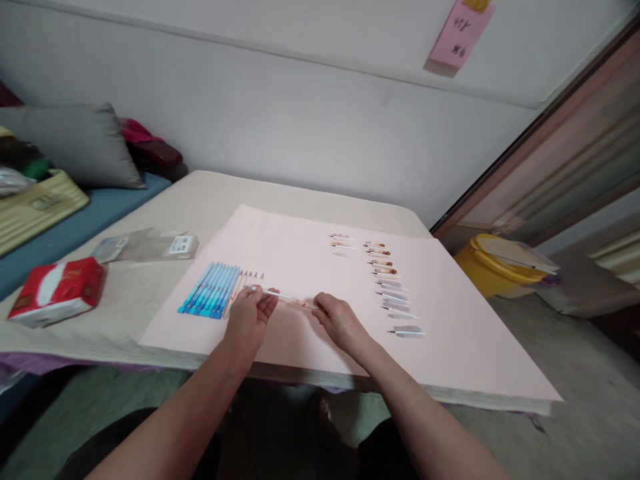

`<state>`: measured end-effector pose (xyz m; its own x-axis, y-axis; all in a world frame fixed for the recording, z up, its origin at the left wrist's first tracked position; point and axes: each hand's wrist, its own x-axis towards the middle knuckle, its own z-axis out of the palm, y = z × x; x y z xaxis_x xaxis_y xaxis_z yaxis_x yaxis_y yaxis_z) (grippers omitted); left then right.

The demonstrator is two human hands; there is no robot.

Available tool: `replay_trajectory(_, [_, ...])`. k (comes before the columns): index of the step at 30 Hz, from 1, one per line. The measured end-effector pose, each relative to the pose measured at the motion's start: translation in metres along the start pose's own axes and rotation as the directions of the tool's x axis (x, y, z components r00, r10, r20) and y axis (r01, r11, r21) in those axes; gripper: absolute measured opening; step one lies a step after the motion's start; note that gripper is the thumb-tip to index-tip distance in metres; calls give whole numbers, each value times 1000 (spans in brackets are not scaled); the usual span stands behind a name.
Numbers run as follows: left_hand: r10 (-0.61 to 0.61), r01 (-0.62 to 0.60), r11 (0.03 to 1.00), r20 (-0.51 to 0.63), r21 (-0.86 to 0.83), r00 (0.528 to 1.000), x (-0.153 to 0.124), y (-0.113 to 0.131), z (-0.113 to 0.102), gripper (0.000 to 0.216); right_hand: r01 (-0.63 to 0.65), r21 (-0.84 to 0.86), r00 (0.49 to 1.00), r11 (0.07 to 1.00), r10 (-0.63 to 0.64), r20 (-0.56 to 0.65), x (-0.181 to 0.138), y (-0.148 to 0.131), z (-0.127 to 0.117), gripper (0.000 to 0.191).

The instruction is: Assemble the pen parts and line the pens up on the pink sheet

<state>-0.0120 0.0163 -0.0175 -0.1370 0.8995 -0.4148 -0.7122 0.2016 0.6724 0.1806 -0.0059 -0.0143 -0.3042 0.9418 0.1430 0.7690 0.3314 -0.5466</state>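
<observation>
A slim pen (285,297) could slip or spring loose if the two hands pull or twist unevenly, since each has only a narrow grip on it: the fingers of the left hand (250,312) are pinched on one end, those of the right hand (340,320) clamped on the other. It is held just above the pink sheet (465,327) on the table (210,193), near the front edge, so a dropped piece might roll off toward the floor. A careless swing of the left wrist could also knock the blue pens (213,290) and the pale pens (247,277) lying in a tidy row just beside it; the separate pieces (393,287) at the right are well apart and less at risk. The pen itself looks thin, straight and whitish, tilted slightly down to the right, with a faint orange-pink marking near the right hand; whether it is one piece or two is too blurred to tell.
</observation>
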Motion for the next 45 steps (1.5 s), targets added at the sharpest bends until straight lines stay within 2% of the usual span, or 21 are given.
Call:
replay_trajectory(9, [-43,42,998,16,44,999,-7,-10,2,12,-29,101,1000,994,29,8,1,-9,5,9])
replay_trajectory(14, [-77,74,982,9,174,997,-11,-14,-1,14,-106,241,994,965,112,-8,-1,-14,14,9])
replay_trajectory(16, [-84,78,979,25,187,996,-12,-13,-1,16,-165,360,984,918,176,4,-1,-14,16,10])
replay_trajectory(20, [-88,73,977,66,202,994,-15,-11,2,19,-305,597,946,742,306,103,0,-13,17,7])
replay_trajectory(23, [-84,65,972,78,227,993,-18,-10,4,22,-360,674,928,645,321,189,2,-11,17,7])
replay_trajectory(25, [-81,59,970,85,235,993,-19,-10,5,24,-379,684,922,623,322,218,2,-10,18,7])
replay_trajectory(26, [-73,51,970,85,237,994,-19,-10,5,24,-377,675,922,635,324,210,2,-10,18,8])
replay_trajectory(28, [-46,27,970,74,240,996,-19,-10,6,24,-335,610,937,718,321,137,1,-13,19,11])
replay_trajectory(30, [-19,4,971,58,239,998,-18,-10,6,23,-250,467,961,848,278,10,-2,-16,19,11])
replay_trajectory(32, [-14,-1,971,61,238,998,-18,-9,7,22,-163,309,974,937,202,-100,-4,-19,19,13])
replay_trajectory(34, [-21,-1,969,85,248,996,-18,-8,7,21,-136,278,980,951,170,-101,-4,-20,18,8])
replay_trajectory(35, [-23,-4,966,100,257,995,-19,-7,7,21,-159,327,981,931,185,-51,-4,-19,18,8])
replay_trajectory(38, [-22,-19,959,142,282,990,-19,-6,7,18,-307,537,952,785,251,177,-2,-17,16,23])
replay_trajectory(40, [-27,-18,958,153,286,988,-19,-6,7,18,-350,588,937,729,276,216,-1,-16,16,21])
replay_trajectory(42, [-34,-9,959,148,282,988,-18,-7,7,17,-313,516,948,797,291,125,-2,-18,16,14])
replay_trajectory(45, [-47,6,963,148,269,988,-18,-8,7,19,-187,192,976,964,203,-72,-5,-23,16,17])
